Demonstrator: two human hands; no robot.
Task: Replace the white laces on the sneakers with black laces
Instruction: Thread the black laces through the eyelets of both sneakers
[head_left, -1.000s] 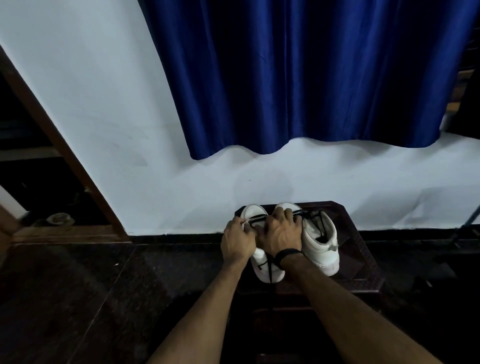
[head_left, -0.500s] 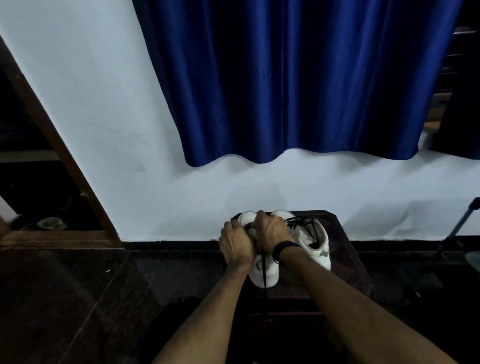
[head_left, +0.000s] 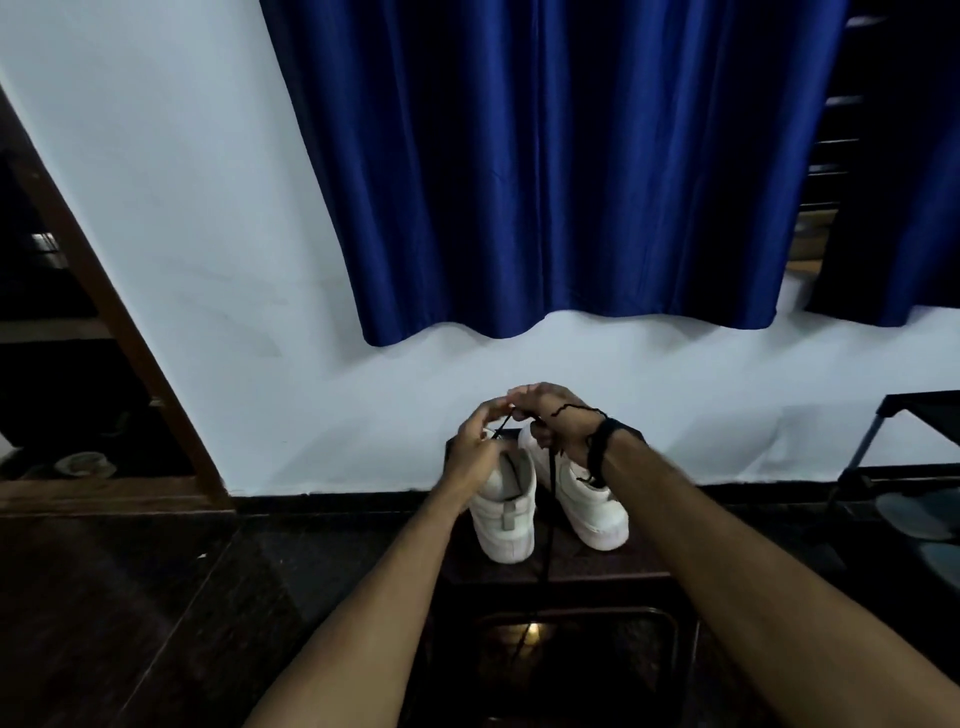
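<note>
Since half a second ago you have lifted both hands off the sneakers: then they pressed down together on the shoe tops, and now they meet higher up, against the white wall (head_left: 182, 218) above the toes. Your view has also drifted, so a dark stand (head_left: 878, 431) has come in at the right edge.

Your left hand (head_left: 475, 452) curls its fingers and pinches the black lace (head_left: 549, 483) near its upper end; your right hand (head_left: 556, 423), wearing a dark wristband (head_left: 602, 449), also closes its fingers round the lace, and a kinked strand lies across the back of it. From your hands the lace drops between the two shoes and hangs past the front edge of the dark stool (head_left: 571, 571).

The left sneaker (head_left: 506, 512) and right sneaker (head_left: 592, 499) stand side by side on the stool, heels toward you, toes toward the wall. Your hands hide the toes and most of the eyelets, so you cannot tell how far the lace is threaded, or through which shoe. The lower end of the lace fades into the dim floor. The blue curtain (head_left: 561, 166) hangs above.

A small grey tab sits on the left sneaker's heel, but no brand or writing can be read anywhere
</note>
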